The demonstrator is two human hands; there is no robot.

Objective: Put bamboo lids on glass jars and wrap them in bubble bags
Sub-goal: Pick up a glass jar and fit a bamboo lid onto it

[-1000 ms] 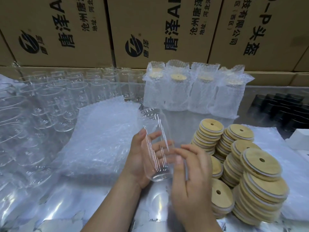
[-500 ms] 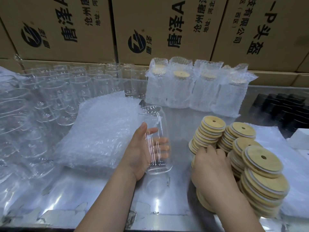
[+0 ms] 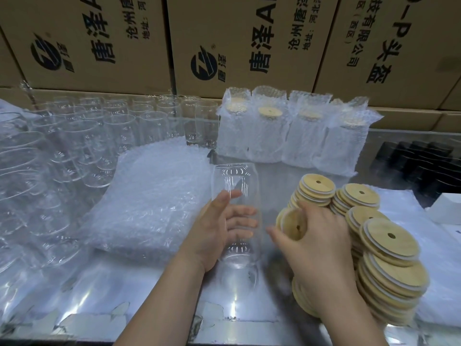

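I've got the glass jar [image 3: 235, 213] at the centre of the frame, upright with its open mouth up. My left hand [image 3: 212, 233] grips it from the left: the thumb is on the near side and the fingers are curled round the back, showing through the glass. I can't tell whether its base touches the table [image 3: 149, 308] or hangs just above it.

Just to the jar's right, my right hand [image 3: 319, 245] pinches one bamboo lid [image 3: 293, 224]. It is tipped up on edge with its small hole facing me, close to the jar but not touching it. There is no lid on the jar yet.

Right of that hand, the stacks of lids [image 3: 389, 248] lean in loose columns toward the lower right. Left of the jar, a pile of flat bubble bags [image 3: 149, 203] lies on the table.

In the upper middle, four wrapped jars [image 3: 291, 136] stand in a row, their lids showing through the bags. Rows of bare glass jars [image 3: 87, 136] fill the left side. Printed cardboard boxes [image 3: 224, 41] run across the top, and some dark items [image 3: 419, 158] sit at the right edge, too blurred to identify.
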